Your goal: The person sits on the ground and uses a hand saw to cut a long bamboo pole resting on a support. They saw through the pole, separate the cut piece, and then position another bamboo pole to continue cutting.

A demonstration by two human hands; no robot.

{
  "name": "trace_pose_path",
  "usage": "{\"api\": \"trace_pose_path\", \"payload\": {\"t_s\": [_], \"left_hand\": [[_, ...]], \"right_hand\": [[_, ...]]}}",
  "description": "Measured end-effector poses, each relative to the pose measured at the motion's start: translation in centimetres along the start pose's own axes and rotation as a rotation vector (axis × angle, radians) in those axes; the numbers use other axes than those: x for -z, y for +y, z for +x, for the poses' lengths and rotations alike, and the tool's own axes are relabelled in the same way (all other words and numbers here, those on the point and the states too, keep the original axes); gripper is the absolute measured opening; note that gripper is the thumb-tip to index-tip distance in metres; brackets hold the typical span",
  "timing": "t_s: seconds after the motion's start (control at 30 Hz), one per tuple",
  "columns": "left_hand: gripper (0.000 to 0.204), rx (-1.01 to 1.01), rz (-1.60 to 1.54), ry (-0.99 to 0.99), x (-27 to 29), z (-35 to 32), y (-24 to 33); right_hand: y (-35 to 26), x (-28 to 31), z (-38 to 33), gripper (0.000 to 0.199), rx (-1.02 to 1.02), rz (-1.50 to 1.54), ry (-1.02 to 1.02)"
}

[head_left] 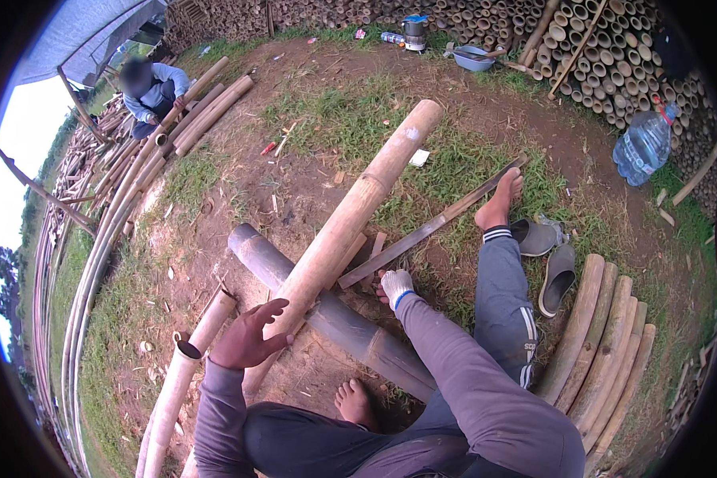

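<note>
Head: empty left fingers [266, 309] splayed beside bamboo [350, 205]; right fingers [384, 295] (knit glove [397, 284]), grip unclear.

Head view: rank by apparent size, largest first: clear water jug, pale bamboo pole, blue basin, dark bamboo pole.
1. Pale bamboo pole
2. Dark bamboo pole, partly covered
3. Clear water jug
4. Blue basin, farther off
</note>
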State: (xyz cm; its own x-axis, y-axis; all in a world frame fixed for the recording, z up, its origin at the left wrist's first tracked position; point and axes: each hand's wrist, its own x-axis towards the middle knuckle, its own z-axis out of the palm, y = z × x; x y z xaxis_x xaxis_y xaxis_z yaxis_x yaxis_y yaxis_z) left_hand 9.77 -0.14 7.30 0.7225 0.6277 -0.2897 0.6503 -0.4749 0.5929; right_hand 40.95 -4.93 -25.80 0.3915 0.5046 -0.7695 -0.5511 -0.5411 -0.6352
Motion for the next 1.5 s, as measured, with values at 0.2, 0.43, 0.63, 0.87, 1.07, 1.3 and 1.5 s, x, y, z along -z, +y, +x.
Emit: {"api": "trace_pose_path", "payload": {"t_s": [0.2,0.43,0.63,0.87,1.07,1.3,1.5], "left_hand": [[0.075,0.001,0.037,-0.014,-0.5,1.6,-0.4],[0.077,-0.043,0.054,-0.019,-2.5,3.4,-1.0],[0.083,-0.256,0.097,0.129,-6.4,5.4,3.7],[0.079,-0.227,-0.019,-0.127,-8.6,3.3,2.4],[0.060,0.124,-0.927,-0.397,-3.9,-1.5,0.7],[0.057,0.130,-0.572,-0.310,-3.2,-3.3,-3.9],[0.073,0.026,-0.154,0.058,-4.6,-2.3,-5.5]], "right_hand": [[-0.1,-1.9,2.6,0.021,0.044,0.198,0.043],[-1.4,-0.8,-1.8,0.018,0.391,0.399,0.057],[-0.5,-0.5,-13.3,0.027,0.695,0.129,0.147],[-0.2,-1.7,-20.8,0.047,0.700,-0.041,-0.104],[-9.2,-1.1,-21.9,0.069,0.250,0.715,-0.488],[-10.3,-5.4,-19.8,0.057,0.453,0.449,-0.337],[-10.5,-8.6,-17.8,0.059,0.356,0.338,-0.247]]}}
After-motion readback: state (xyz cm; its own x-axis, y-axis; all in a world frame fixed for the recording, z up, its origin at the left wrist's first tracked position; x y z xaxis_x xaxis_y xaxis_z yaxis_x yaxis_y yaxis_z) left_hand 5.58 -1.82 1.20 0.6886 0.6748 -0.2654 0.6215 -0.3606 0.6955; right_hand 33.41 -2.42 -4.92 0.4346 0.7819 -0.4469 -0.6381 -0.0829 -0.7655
